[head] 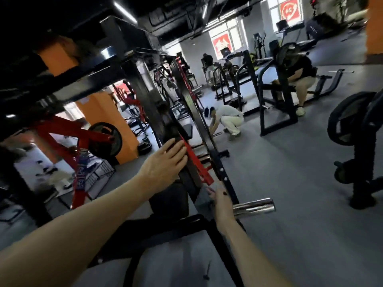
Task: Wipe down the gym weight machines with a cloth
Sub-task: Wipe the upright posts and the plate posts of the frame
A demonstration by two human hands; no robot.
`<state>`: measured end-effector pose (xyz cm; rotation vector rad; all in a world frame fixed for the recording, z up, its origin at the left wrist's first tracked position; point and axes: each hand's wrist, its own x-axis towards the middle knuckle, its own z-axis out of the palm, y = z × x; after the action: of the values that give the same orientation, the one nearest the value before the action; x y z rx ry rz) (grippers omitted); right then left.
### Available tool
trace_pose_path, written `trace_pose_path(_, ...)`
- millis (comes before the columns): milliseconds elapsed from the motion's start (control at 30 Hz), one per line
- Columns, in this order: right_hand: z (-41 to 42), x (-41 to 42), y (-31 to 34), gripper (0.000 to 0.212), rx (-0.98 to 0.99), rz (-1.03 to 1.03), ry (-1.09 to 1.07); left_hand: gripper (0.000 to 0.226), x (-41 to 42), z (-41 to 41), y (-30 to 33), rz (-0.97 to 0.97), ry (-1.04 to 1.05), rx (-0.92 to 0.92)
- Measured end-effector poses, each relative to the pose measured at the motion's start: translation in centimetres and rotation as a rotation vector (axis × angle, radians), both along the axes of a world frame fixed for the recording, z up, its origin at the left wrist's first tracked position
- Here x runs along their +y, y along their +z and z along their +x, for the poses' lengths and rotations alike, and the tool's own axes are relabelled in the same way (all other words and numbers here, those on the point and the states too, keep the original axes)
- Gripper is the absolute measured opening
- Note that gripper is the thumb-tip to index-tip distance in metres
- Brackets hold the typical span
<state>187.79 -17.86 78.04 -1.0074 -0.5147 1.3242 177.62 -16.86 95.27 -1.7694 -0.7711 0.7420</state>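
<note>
Left hand: flat, fingers straight & spread a bit, palm laid against the black upright of the weight machine, holding nothing.
Right hand: lower down, at 4 o'clock from the left one, fingers curled, pinching a grey cloth vs. the frame near the foot of the red bar.
Cloth: bunched small, touching the frame just under the red bar's end; view's blurry, so it may be only half on the metal.
Chrome peg: sticks out toward 3 o'clock, just beside the right wrist.
Step, my guess: wiping the lower frame w/ the left hand as a brace.
Risk 1: wrist or knuckles could knock the chrome peg if the wipe swings toward 3 o'clock.
Risk 2: cloth could snag on the bolt heads of the holed post & pull loose.
Risk 3: braced hand sits close to the red bar; if that bar moves, fingers could get nipped.
Others: someone crouching at 12 o'clock, well apart.
</note>
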Motion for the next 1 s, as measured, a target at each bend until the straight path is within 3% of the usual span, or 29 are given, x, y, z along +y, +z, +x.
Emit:
trace_pose_path(67,1.3,0.3,-3.8,0.017,-0.181,-0.049,-0.012,0.068,-0.1,-0.1,0.3,0.013,-0.008,0.029)
trace_pose_path(133,1.8,0.8,-4.3,0.023,-0.246,-0.084,-0.084,0.068,-0.1,-0.2,0.4,0.019,-0.025,0.031)
trace_pose_path(200,1.4,0.5,-3.8,0.026,-0.356,-0.099,-0.016,0.067,0.2,-0.3,0.4,0.018,-0.046,0.012)
trace_pose_path(300,-0.5,1.2,-4.9,0.057,-0.642,-0.018,0.005,0.066,0.5,-0.7,0.6,0.034,-0.087,0.019)
trace_pose_path(400,-1.5,0.4,-1.5,0.057,-0.628,-0.002,0.031,0.074,0.4,-1.5,1.9,0.113,-0.130,0.038)
trace_pose_path(500,-2.9,1.4,3.3,0.063,-0.566,0.204,-0.001,0.084,0.1,-2.2,4.7,0.216,-0.141,0.055)
trace_pose_path(633,-3.5,2.9,6.4,0.067,-0.508,0.391,-0.063,0.081,0.2,-2.1,7.2,0.197,-0.134,0.029)
trace_pose_path(700,-3.1,2.6,4.5,0.061,-0.470,0.374,-0.042,0.077,0.4,-2.3,8.4,0.211,-0.156,0.037)
trace_pose_path(800,-2.5,1.0,-1.4,0.026,-0.560,0.225,-0.047,0.075,0.6,-2.4,9.9,0.223,-0.178,-0.003)
trace_pose_path(900,-2.4,1.0,-3.9,0.041,-0.679,0.155,-0.040,0.077,0.8,-2.4,10.5,0.218,-0.171,0.014)
trace_pose_path(1000,-2.7,2.2,1.8,0.050,-0.628,0.245,-0.094,0.081,1.1,-2.1,11.4,0.264,-0.179,0.003)
